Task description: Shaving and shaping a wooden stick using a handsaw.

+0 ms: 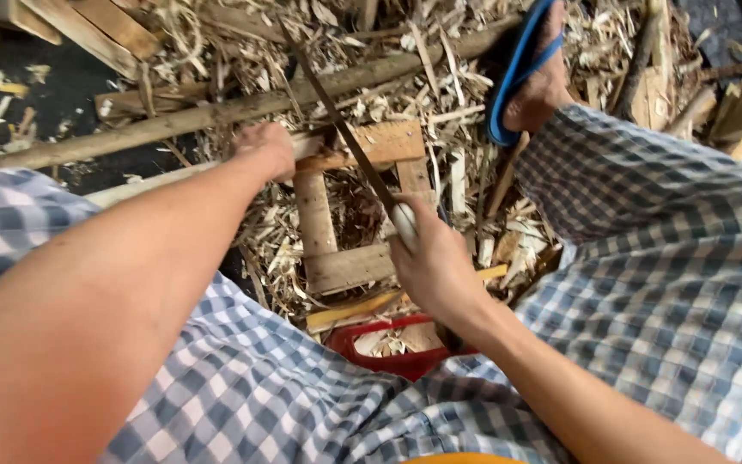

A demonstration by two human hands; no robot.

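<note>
The person sits low, checked cloth [646,258] over both knees, above a small wooden frame [349,202] of rough slats that lies among wood shavings [440,77] on the ground, straight ahead between the legs. The right hand [431,262] is wrapped tight around the pale handle of a long thin blade [341,125], which slants up and away across the frame's top slat, so the edge seems to bear on that wood. The left hand [268,148] is closed down on the frame's upper left corner, apparently pinning it so it cannot slide under the strokes. A foot in a blue sandal [517,73] rests just beyond the frame. A long rough pole [216,112] lies across the litter behind it, and a red container [388,348] sits near the lap
</note>
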